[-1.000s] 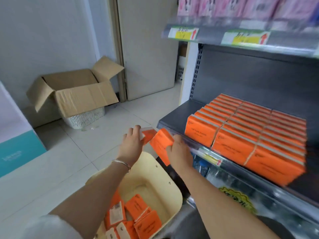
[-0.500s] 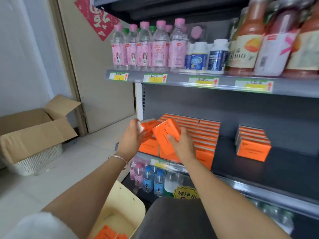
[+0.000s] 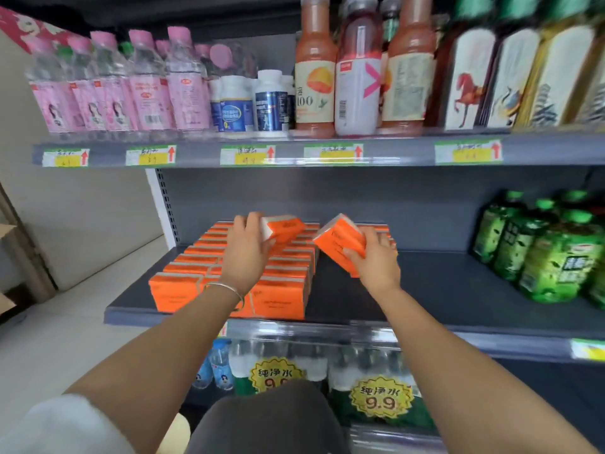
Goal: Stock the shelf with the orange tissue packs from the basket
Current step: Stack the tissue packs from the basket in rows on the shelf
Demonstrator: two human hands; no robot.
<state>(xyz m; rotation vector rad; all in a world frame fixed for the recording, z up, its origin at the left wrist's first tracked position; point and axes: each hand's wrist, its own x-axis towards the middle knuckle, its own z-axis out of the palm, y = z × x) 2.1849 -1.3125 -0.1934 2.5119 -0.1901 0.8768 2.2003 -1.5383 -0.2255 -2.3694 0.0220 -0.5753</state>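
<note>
The left hand (image 3: pixel 248 257) has its fingers curled round an orange tissue pack (image 3: pixel 284 228), holding it tilted just above the stocked rows of packs (image 3: pixel 278 290) that lie under that hand on the grey shelf (image 3: pixel 458 290). The right hand (image 3: pixel 376 262) grips a second pack (image 3: pixel 340 244), also tilted, over bare shelf, with a short stack (image 3: pixel 376 228) just behind its fingers. Well to its right stand green bottles (image 3: pixel 540 257).
</note>
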